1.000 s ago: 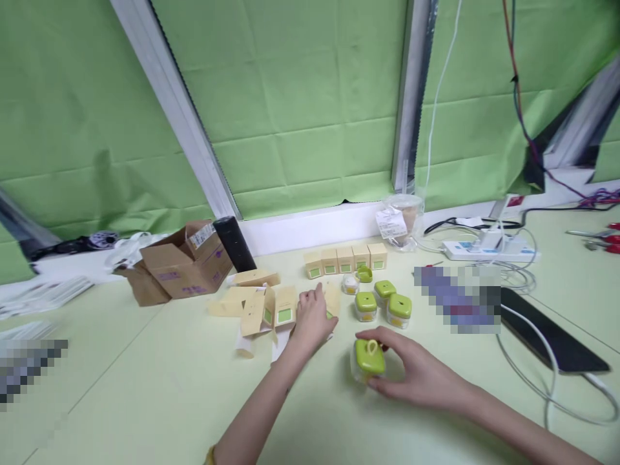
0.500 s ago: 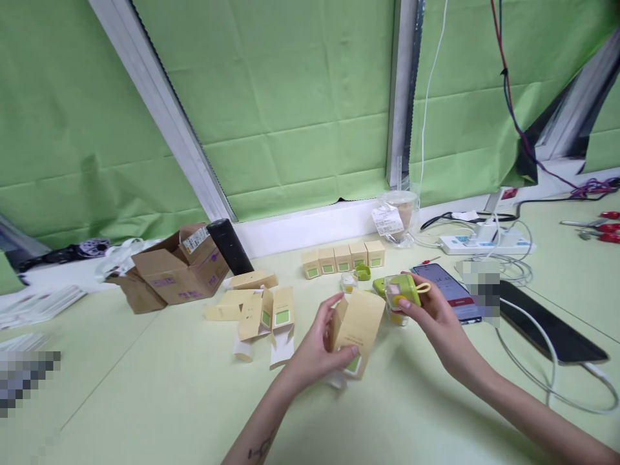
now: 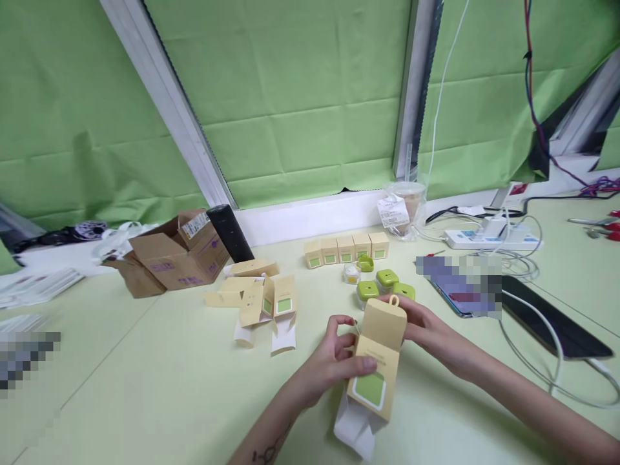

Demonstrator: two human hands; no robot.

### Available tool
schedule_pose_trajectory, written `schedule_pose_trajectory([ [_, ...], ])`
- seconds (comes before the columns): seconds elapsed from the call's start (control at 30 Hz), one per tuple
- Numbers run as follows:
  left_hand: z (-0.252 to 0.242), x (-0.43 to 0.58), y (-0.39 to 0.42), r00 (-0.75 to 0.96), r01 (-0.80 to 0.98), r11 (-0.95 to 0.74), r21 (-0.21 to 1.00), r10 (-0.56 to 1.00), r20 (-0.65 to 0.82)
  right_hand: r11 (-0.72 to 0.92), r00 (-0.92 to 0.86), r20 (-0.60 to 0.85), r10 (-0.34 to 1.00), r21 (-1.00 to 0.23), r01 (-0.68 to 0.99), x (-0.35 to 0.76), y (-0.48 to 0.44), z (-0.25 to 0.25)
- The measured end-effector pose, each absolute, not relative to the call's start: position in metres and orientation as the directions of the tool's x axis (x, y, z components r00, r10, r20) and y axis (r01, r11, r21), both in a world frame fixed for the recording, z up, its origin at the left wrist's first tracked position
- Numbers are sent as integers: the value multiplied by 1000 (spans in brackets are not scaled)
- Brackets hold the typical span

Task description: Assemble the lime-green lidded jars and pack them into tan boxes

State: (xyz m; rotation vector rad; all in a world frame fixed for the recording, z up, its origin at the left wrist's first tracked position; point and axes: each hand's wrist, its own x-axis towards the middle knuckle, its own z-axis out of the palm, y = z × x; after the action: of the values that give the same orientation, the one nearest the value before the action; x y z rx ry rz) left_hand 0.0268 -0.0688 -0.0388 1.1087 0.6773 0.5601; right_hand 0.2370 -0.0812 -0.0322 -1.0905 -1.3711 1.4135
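My left hand (image 3: 334, 361) grips a pale yellow carton (image 3: 375, 368), thumb across its front above a green square print. The carton is tilted, its top flap up and its white bottom flaps hanging loose. Behind the top flap, my right hand (image 3: 423, 323) has its fingertips hidden; a yellow strap loop (image 3: 394, 301) of the small green-lidded case it holds shows over the flap edge. Beyond the carton stand several green-lidded cases (image 3: 368, 290). A clear case (image 3: 351, 273) with its green lid (image 3: 365, 263) apart lies behind them.
A row of small yellow cartons (image 3: 345, 250) stands at the back. Opened cartons (image 3: 283, 300) lie left of centre, near a brown cardboard box (image 3: 181, 258) and a black cylinder (image 3: 230, 232). Rightward are a phone (image 3: 450, 287), a black tablet-like slab (image 3: 557, 323), cables and a power strip (image 3: 491, 239).
My left hand has brought the carton nearer and to the right, flap now upright. My right hand has moved the green-lidded case from beside the carton to behind its flap.
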Motion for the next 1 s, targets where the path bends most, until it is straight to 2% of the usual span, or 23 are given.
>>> schedule_pose_trajectory([
  [0.1,-41,26,-70,656,-108,354,929,728,-201,-47,-313,-47,949,-999,7,237,-80,-29],
  [0.3,-46,32,-75,636,-128,414,901,732,-246,-96,-281,-109,953,-994,60,240,-79,-35],
  [0.53,-50,39,-79,603,-159,427,890,756,-254,-160,-337,-202,920,-976,149,242,-75,-45],
  [0.67,-53,43,-83,555,-174,502,847,761,-337,-182,-349,-215,912,-975,125,238,-77,-48],
  [0.77,-51,44,-84,517,-213,558,802,761,-392,-129,-274,-145,951,-989,76,235,-77,-48],
  [0.87,-45,42,-80,501,-282,561,778,778,-379,30,-190,-6,982,-982,184,237,-79,-49],
  [0.93,-41,39,-77,467,-311,523,794,811,-351,241,-268,157,950,-917,317,238,-83,-52],
  [1.0,-37,36,-74,417,-348,475,808,851,-320,445,-409,274,870,-794,414,238,-88,-55],
])
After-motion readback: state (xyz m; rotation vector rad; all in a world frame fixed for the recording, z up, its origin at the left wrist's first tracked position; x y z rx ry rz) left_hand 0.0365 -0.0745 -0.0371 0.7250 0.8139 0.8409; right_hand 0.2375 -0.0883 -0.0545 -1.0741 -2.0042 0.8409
